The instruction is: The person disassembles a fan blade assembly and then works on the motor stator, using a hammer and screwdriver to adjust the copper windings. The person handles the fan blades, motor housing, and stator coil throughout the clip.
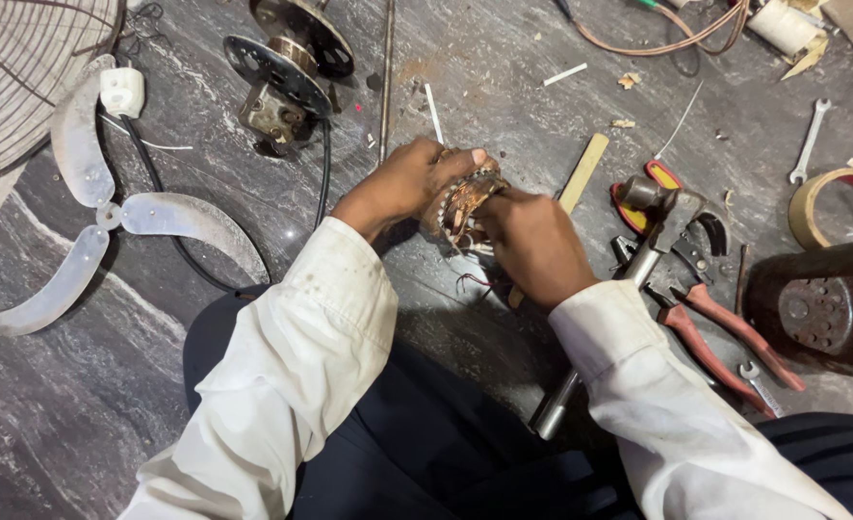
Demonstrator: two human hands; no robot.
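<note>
Nearest the camera, two white sleeves reach out over dark trousers, and between them both hands close on a small ring-shaped motor stator with copper-coloured windings (pixel 467 200), held just above the grey marbled stone floor (pixel 80 404). The left hand (pixel 412 183) wraps round its far side, fingers clamped over the rim; the right hand (pixel 528 241) pinches at its near edge, fingertips together on the windings or the thin wires trailing below, though exactly which I cannot tell.

The likely trouble lies in those thin wires: a hard tug from the right hand could snap a strand or scrape its coating, and the ring's toothed edge could nick a finger if the left hand's grasp slips.

The stator looks worn, its metal dull and rust-brown, the coils uneven and partly loosened, with stray strands hanging under it.

Just beside the right hand lie a steel-handled hammer (pixel 638 260) and red-handled pliers (pixel 725 332). Farther left rests a pale three-bladed fan propeller (pixel 109 217), and beyond the hands sits a rusty motor housing with black perforated plates (pixel 287 72)
</note>
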